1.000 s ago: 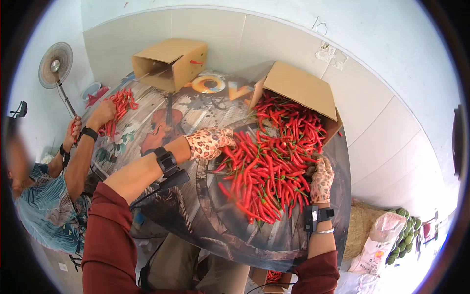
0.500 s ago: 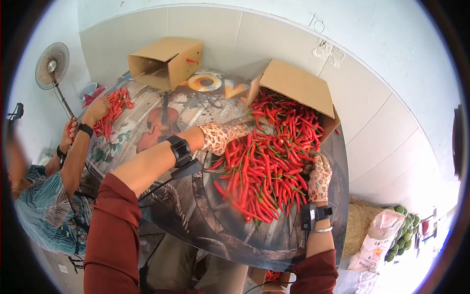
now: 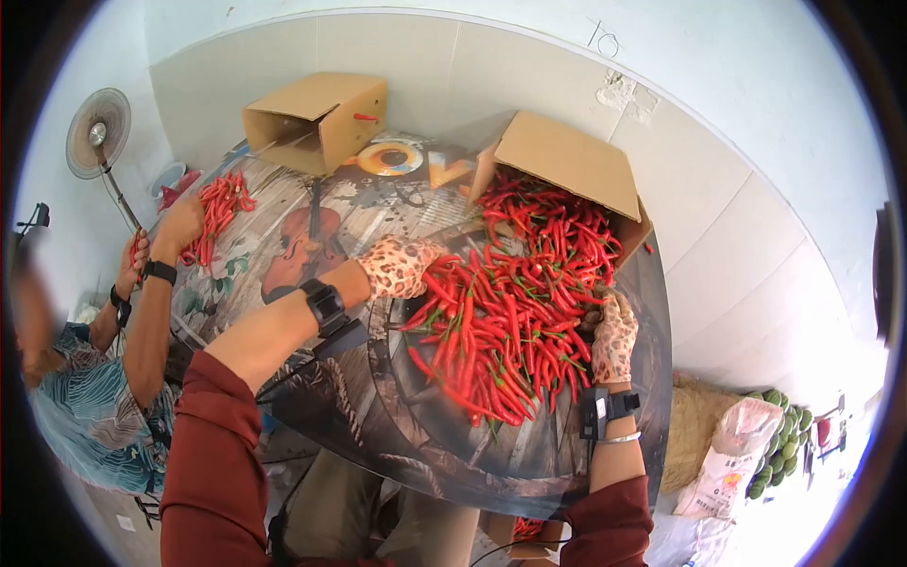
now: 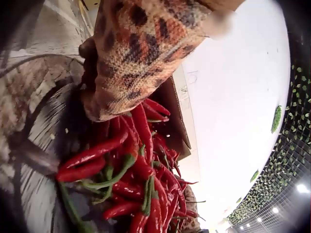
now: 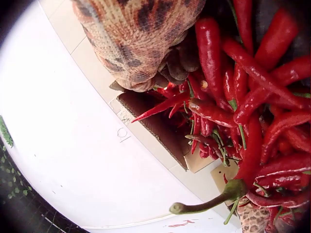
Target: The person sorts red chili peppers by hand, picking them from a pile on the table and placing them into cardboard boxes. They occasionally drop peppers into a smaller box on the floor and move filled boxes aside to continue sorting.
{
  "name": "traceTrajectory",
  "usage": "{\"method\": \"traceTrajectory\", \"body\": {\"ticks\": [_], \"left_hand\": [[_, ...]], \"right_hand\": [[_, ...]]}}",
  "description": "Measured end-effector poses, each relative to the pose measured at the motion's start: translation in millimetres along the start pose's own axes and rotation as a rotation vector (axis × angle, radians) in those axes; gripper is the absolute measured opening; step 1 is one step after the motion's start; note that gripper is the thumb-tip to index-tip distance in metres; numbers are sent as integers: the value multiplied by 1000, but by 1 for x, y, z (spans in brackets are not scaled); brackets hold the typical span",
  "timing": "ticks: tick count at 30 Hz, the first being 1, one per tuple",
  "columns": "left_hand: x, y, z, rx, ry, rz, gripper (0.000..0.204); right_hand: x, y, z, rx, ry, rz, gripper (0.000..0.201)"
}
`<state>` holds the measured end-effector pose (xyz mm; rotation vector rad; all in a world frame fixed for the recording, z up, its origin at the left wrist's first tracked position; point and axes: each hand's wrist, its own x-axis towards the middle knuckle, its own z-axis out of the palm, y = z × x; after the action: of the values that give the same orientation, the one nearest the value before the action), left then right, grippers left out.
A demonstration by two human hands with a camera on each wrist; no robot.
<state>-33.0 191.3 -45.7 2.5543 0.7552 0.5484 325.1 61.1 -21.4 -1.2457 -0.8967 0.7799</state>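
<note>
Red chili peppers with green stems lie in a large heap point(image 3: 510, 331), spilling from a cardboard box point(image 3: 567, 165) tipped on its side. At the heap's upper left edge is my left hand point(image 3: 402, 266) in a spotted glove. The left wrist view shows the back of this hand point(image 4: 141, 53) above peppers point(image 4: 143, 174), its fingertips hidden. My right hand point(image 3: 614, 335), also gloved, touches the heap's right side. Its dark-tipped fingers point(image 5: 177, 65) are bent beside peppers point(image 5: 252, 116) in the right wrist view; whether they grip one is unclear.
A second box point(image 3: 316, 123) lies open at the back left. On the left, another person point(image 3: 99, 406) handles a smaller pepper pile point(image 3: 219, 213), near a fan point(image 3: 98, 134). Sacks point(image 3: 732, 454) and green round produce point(image 3: 782, 449) stand beyond the table's right side.
My left hand reached right across the heap's upper edge, then drew back left. My right hand has stayed at the heap's right side. The head view has shifted slightly.
</note>
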Motion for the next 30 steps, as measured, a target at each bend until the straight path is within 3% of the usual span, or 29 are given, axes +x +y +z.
{"method": "traceTrajectory", "body": {"ticks": [1, 3, 4, 7, 13, 15, 17, 19, 21, 23, 25, 27, 29, 30], "left_hand": [[-4, -1, 3, 0, -5, 0, 54], [-11, 55, -25, 260, -171, -307, 62], [-13, 77, -37, 379, -204, -325, 60], [-16, 61, -32, 448, -189, -393, 59], [-17, 60, -34, 427, -247, -410, 42], [-12, 77, -41, 550, -321, -462, 38], [-20, 62, -32, 553, -278, -438, 38], [-31, 56, -28, 607, 9, -202, 28], [-32, 56, -31, 573, -6, -261, 34], [-31, 54, -36, 583, -66, -438, 41], [-35, 52, -40, 594, 10, -345, 42], [-36, 64, -44, 516, -56, -454, 47], [-37, 68, -45, 498, -88, -459, 51], [-34, 83, -51, 450, -130, -553, 48]], "right_hand": [[-1, 0, 0, 0, -7, -11, 23], [0, 0, 0, 4, -9, 0, 23], [0, 0, 0, 7, -14, 7, 22], [2, 1, 1, -5, 6, 14, 22], [1, -3, 1, 11, 3, 49, 22], [4, 4, -1, 33, -5, 29, 21], [5, 5, -2, 56, -10, 10, 21], [3, 4, -1, 60, 0, 10, 20], [5, 8, -4, 61, -8, 2, 20], [7, 11, -5, 60, -21, -6, 20], [8, 12, -5, 62, -24, -11, 20], [9, 13, -6, 63, -25, -12, 20], [9, 14, -5, 62, -24, -12, 20], [9, 14, -5, 71, -24, -13, 20]]}}
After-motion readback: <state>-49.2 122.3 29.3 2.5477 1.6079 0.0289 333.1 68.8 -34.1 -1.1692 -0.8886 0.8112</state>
